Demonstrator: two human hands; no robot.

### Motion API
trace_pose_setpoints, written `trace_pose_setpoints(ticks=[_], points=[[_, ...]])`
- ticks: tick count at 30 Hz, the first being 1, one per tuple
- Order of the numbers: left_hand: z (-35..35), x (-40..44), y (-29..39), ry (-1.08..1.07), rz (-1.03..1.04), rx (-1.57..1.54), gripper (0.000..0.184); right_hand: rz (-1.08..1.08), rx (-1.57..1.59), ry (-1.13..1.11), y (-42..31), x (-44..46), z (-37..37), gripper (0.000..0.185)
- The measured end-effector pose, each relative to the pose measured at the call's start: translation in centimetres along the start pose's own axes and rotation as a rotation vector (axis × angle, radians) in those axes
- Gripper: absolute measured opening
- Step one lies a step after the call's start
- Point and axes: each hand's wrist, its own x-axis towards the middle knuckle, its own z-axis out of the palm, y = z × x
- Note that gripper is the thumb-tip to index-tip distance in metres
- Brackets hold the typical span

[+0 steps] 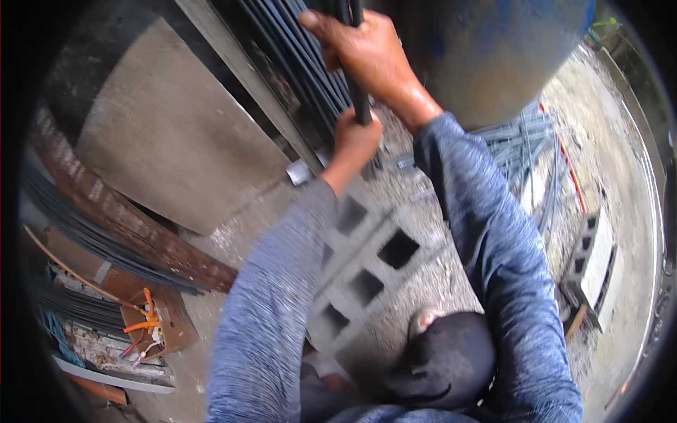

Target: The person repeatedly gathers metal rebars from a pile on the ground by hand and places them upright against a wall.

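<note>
Both of my arms reach up and forward in blue-grey sleeves. My right hand (374, 56) is closed around a couple of dark rods (361, 102) near the top of the view, its thumb pointing left. Lower down, the fist of my left hand (355, 141) grips the same rods, and I cannot make out where they end below it. Just left of the hands stands a bundle of similar long dark rods (300, 63), leaning beside a pale upright beam (257, 92). Grey concrete blocks (352, 264) lie on the ground beneath my arms.
A large blue-and-brown rounded tank or drum (486, 63) stands close to my right forearm. Thin metal rods (525, 144) are piled behind it. At left are a flat board (187, 134), a rusty beam (134, 211) and a cardboard box (176, 331) with orange-handled tools (147, 317). More blocks (591, 264) sit right.
</note>
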Motion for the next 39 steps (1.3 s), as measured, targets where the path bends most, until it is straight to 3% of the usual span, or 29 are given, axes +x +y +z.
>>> trace_pose_setpoints(ticks=[1,3,6,8,9,10,14,15,17,18,21,22,25,29,32,35,37,39], points=[[-0.5,1.2,-0.1,0.031,0.016,-0.033,0.017,0.024,-0.04,0.005,0.7,1.1,0.3,0.044],[-1.8,1.5,1.3,-0.055,-0.07,0.006,0.025,-0.034,-0.095,0.029,1.8,2.2,1.2,0.028],[-2.9,1.8,2.3,-0.014,0.045,0.253,0.043,-0.266,-0.243,0.034,4.7,4.6,1.4,0.021],[-4.3,1.8,3.7,-0.072,0.007,0.332,0.055,-0.023,-0.057,0.07,4.3,5.5,2.0,0.027],[-4.9,1.6,4.3,-0.001,0.075,0.406,0.063,0.054,-0.021,0.09,4.7,6.0,2.1,0.031],[-5.6,1.8,4.5,0.016,0.091,0.389,0.066,0.049,-0.104,0.097,5.2,6.0,2.1,0.037],[-7.6,2.6,6.5,0.213,0.151,0.351,0.077,-0.095,-0.026,0.153,7.0,7.1,4.5,0.027],[-7.9,2.9,6.8,0.218,0.185,0.323,0.078,-0.036,-0.066,0.114,7.0,7.2,4.7,0.03],[-8.1,3.8,6.9,0.227,0.246,0.261,0.081,-0.121,-0.284,0.132,7.0,7.5,5.7,0.032],[-8.1,4.9,5.6,0.202,0.24,0.303,0.081,-0.12,-0.43,0.183,7.5,7.4,6.6,0.043],[-8.2,6.1,4.1,0.141,0.276,0.409,0.076,-0.144,-0.478,0.264,10.0,7.2,8.7,0.06],[-8.4,5.4,4.5,0.07,0.162,0.434,0.068,-0.054,-0.456,0.105,10.8,7.0,8.3,0.075],[-8.6,4.7,2.7,0.019,0.148,0.385,0.062,-0.169,-0.51,0.101,13.5,6.0,8.1,0.082],[-9.0,5.0,1.0,0.012,0.152,0.452,0.068,0.009,-0.451,0.126,10.9,3.9,8.1,0.076],[-9.0,4.7,1.2,0.121,0.305,0.459,0.069,-0.039,-0.401,0.141,12.6,2.9,7.4,0.067],[-8.8,4.5,2.4,0.225,0.237,0.5,0.071,-0.145,-0.37,0.181,13.9,2.6,6.5,0.048],[-8.6,4.8,3.8,0.307,0.31,0.472,0.072,-0.167,-0.297,0.188,13.6,2.9,5.7,0.041],[-8.3,5.3,4.6,0.364,0.376,0.478,0.06,-0.15,-0.358,0.165,13.1,3.2,5.0,0.032]])
